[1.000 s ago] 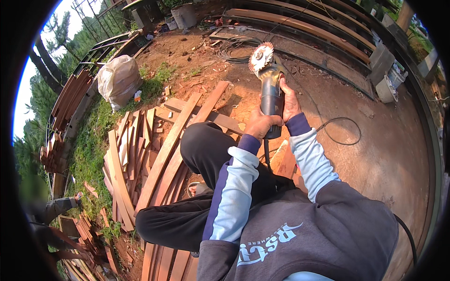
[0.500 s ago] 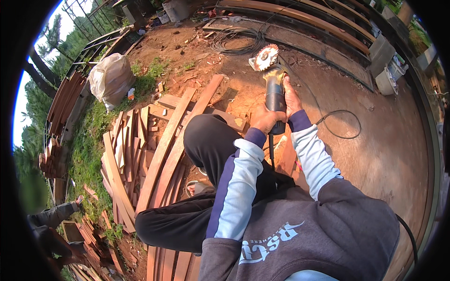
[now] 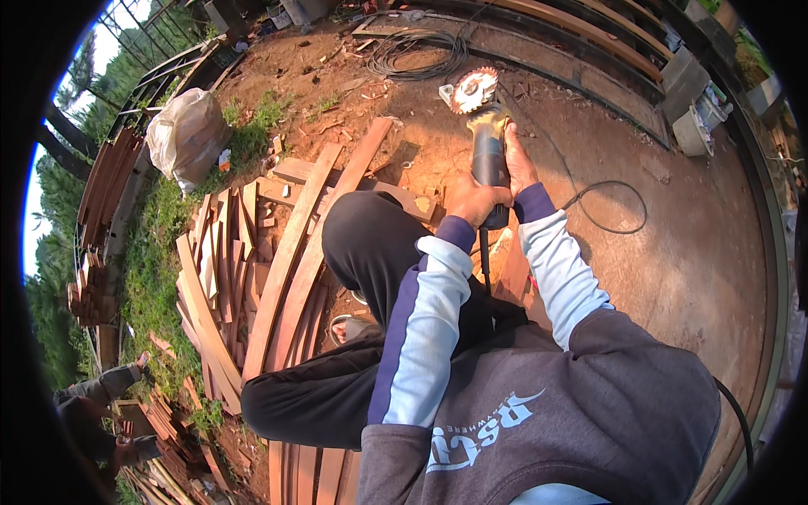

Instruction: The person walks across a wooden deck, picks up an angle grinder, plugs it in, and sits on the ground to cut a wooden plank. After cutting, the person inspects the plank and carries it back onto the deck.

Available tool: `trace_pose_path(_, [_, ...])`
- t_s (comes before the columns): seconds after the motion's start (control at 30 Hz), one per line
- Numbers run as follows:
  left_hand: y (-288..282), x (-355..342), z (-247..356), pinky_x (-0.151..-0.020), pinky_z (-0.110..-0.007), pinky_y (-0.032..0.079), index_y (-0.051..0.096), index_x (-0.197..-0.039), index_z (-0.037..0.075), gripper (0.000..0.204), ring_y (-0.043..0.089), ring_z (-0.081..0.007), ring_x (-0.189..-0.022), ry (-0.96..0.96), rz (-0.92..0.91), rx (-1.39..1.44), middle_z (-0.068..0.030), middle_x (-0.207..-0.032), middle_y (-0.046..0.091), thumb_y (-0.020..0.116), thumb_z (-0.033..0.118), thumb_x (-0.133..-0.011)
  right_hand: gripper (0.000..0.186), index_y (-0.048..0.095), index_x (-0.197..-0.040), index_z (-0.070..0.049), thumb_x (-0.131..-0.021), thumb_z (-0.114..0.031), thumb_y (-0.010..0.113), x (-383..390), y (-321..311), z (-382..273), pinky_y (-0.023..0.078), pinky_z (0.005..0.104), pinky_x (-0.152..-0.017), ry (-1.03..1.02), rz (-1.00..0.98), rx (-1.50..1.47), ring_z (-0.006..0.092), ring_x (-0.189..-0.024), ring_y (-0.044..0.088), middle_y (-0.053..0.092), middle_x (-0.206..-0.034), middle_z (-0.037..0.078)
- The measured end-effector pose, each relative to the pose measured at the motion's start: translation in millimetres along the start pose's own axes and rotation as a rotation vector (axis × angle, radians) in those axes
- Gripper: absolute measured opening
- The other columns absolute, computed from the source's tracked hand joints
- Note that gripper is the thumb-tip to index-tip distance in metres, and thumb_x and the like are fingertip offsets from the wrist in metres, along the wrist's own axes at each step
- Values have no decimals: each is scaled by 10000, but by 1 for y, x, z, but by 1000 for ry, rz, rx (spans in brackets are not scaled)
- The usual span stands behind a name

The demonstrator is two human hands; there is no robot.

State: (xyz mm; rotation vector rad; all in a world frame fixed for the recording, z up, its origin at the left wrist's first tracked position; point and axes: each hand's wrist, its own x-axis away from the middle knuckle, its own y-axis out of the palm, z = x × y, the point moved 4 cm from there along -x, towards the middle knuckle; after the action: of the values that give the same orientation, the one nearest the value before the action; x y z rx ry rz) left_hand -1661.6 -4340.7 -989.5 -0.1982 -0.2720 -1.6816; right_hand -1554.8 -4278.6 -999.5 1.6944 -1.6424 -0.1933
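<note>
The left hand [image 3: 474,200] is closed around the rear of the grinder [image 3: 489,160], thumb across the dark body. The right hand [image 3: 520,160] is half curled along the grinder's 3 o'clock flank and grips it nearer the yellowish head; its far fingers are hidden behind the tool. Between them the two hands hold the grinder out in front of the person's body, with the toothed blade [image 3: 475,90] toward 12 o'clock and the cord [image 3: 485,257] leaving the rear toward 6 o'clock. Whether the blade is spinning cannot be told.

From the grinder, the person's bent knee [image 3: 370,240], in black trousers, is near at 8 o'clock, and the loose planks [image 3: 290,261] lie just past it in an untidy heap. At 4 o'clock a thin cable [image 3: 645,210] loops on the ground; at 11 o'clock lies a dark coil [image 3: 418,74]. Long beams [image 3: 581,34] run across at 1 o'clock, and a bucket [image 3: 692,141] stands at 3 o'clock.

Well apart at 9 o'clock, a bulging pale bag [image 3: 187,139] sits by the grass [image 3: 156,278]. Farthest out at 8 o'clock, another person [image 3: 101,389] is partly lost in the dark rim.
</note>
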Motion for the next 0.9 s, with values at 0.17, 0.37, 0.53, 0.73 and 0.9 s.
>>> trace_pose_path(0.17, [2,0,2,-615,-335,526,628,-945,-13,381,640,-201,-673,4,-46,34,-97,-811,651,746,51,-589,640,547,-1109,-62,-890,-662,510,0,1,-2,587,337,-553,0,7,-18,192,-639,637,606,-825,88])
trace_pose_path(0.37, [6,9,13,-621,-336,531,627,-952,-26,385,644,-210,-679,-19,-30,16,-102,-828,653,752,58,-597,621,556,-1122,-73,-899,-652,517,-6,-7,-5,581,347,-554,-58,-23,11,199,-636,632,610,-842,88])
trace_pose_path(0.53, [2,1,1,-626,-341,537,630,-955,-35,389,647,-216,-684,-16,-6,-14,-110,-830,654,755,68,-602,546,586,-1077,-79,-918,-599,527,-5,-1,-4,579,377,-564,-86,-29,-19,211,-636,635,617,-840,97])
trace_pose_path(0.73, [2,1,2,-602,-341,541,638,-947,-39,380,647,-211,-668,21,5,-33,-115,-813,654,751,75,-603,602,592,-1091,-69,-908,-635,501,-12,-3,-4,576,390,-573,-42,-3,34,235,-659,642,627,-835,109])
trace_pose_path(0.9, [-1,8,8,-586,-338,538,646,-929,-43,382,645,-215,-648,-1,27,-31,-118,-791,654,754,92,-589,648,594,-1112,-68,-898,-670,485,-3,0,0,576,378,-590,-77,-28,74,228,-669,644,632,-846,108])
